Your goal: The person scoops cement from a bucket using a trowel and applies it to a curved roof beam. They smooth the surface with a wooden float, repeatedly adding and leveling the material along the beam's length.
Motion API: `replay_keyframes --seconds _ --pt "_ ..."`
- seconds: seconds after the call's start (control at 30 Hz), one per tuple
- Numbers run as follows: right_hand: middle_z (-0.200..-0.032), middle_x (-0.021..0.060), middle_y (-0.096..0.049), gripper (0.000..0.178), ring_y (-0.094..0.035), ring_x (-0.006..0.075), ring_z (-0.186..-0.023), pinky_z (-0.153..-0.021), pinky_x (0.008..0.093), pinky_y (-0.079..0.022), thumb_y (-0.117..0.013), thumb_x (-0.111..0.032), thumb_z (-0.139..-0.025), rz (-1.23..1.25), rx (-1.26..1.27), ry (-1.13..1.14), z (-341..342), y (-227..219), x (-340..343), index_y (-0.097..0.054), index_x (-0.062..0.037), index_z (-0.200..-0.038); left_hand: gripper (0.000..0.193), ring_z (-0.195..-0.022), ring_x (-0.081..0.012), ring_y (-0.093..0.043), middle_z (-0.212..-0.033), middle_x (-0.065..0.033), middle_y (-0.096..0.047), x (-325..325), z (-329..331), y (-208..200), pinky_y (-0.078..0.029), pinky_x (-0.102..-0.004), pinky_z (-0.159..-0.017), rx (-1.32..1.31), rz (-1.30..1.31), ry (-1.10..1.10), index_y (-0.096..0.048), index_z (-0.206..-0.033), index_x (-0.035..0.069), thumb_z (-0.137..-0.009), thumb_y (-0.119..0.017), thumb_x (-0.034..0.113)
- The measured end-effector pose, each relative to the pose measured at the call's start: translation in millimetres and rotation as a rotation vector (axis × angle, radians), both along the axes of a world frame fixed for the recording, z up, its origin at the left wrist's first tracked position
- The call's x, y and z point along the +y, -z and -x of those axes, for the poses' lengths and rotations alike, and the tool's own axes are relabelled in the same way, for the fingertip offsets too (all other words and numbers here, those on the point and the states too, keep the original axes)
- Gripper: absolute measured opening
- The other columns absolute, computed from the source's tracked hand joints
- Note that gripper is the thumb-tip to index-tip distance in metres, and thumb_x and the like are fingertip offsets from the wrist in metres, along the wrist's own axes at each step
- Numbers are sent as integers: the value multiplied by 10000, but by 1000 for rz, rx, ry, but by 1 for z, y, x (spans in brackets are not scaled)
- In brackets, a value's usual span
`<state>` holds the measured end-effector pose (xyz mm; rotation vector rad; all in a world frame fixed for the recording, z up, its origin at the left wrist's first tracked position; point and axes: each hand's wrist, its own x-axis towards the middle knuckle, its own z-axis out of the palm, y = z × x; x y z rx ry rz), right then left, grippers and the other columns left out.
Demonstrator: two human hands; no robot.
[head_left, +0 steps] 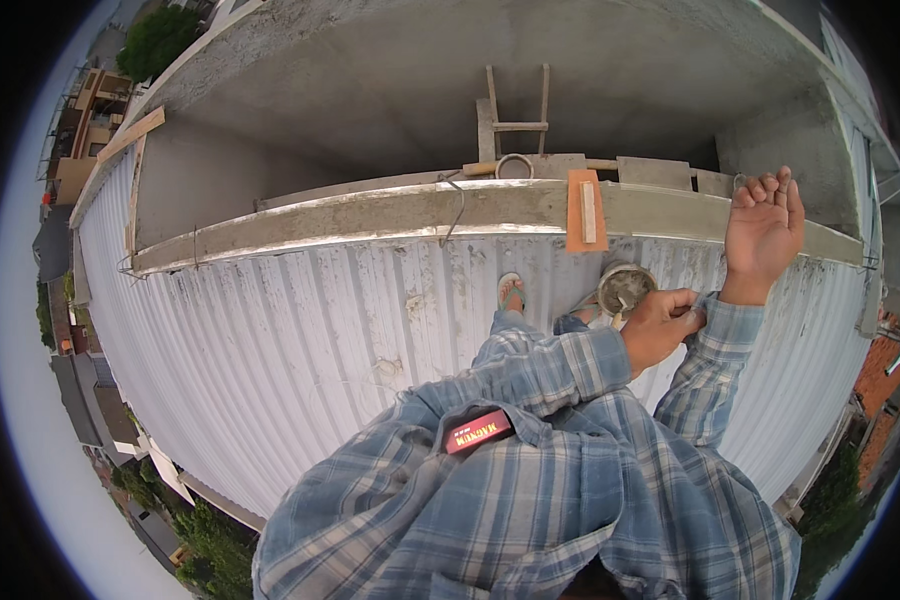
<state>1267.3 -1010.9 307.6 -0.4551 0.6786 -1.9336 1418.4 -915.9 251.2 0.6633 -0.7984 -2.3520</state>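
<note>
The right cuff [734,324] of the checked shirt lies at the right wrist, to the right of a round bucket [602,287]. The left hand [660,330] reaches across the body; its thumb and fingertips are closed in a pinch on the cuff's edge. The right hand [763,240] is raised, palm exposed, fingers loosely extended and slightly curled, with nothing visible in its grasp.

Step in hand, as judged: adjustment of the sleeve at the wrist. The next move calls for a secure pinch on the cloth and a steady right forearm, so that the cuff can be drawn or folded evenly. Whether the cuff is buttoned cannot be determined.

The bucket contains grey mix and stands near the feet. Beyond it, an orange float [588,212] with a wooden handle lies across the plastered ledge [370,212]. Corrugated roofing [320,330] extends outward on the near side
</note>
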Motion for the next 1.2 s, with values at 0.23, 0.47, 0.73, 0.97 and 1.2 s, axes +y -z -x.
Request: replay_keyframes --seconds 0.23,0.47,0.73,0.97,1.2 --pt "-876 55 -526 221 -473 163 -775 -692 302 -423 -570 -168 -936 -54 146 -15 -33 -15 -19 -541 -30 -1107 262 -974 -100 -568 -1049 -52 -630 -2 -14 -6 -467 -260 -879 23 66 -129 -547 -1198 -29 -983 -531 119" --pt "-878 68 -520 186 -467 178 -791 -700 314 -409 -525 -140 -954 55 -76 -304 -29 -19 -14 -523 -21 -1097 316 -1004 -129 -584 -1060 -38 -631 0 -25 4 -474 -323 -914 295 -363 73 -594 -1134 26 -953 -628 282" --pt "-878 73 -502 176 -450 181 -783 -694 314 -395 -494 -121 -962 36 -218 -457 -50 -24 -11 -518 -8 -1094 279 -1044 -164 -602 -1072 -57 -645 -16 -52 5 -483 -347 -965 397 -223 174 -637 -1096 18 -957 -620 259" --pt "-803 28 -560 152 -504 145 -714 -623 282 -428 -552 -183 -944 -100 -80 -264 -80 -17 5 -573 -69 -1042 254 -992 -174 -650 -1113 -81 -663 -8 -52 14 -532 -333 -907 197 -193 219 -621 -1173 -5 -954 -597 123" --pt "-752 -5 -573 145 -538 87 -617 -575 232 -434 -627 -169 -891 -270 167 -187 -111 -11 13 -591 -87 -1006 251 -1010 -163 -644 -1118 -91 -666 1 -73 24 -531 -322 -907 256 -320 182 -611 -1172 -20 -935 -590 58"
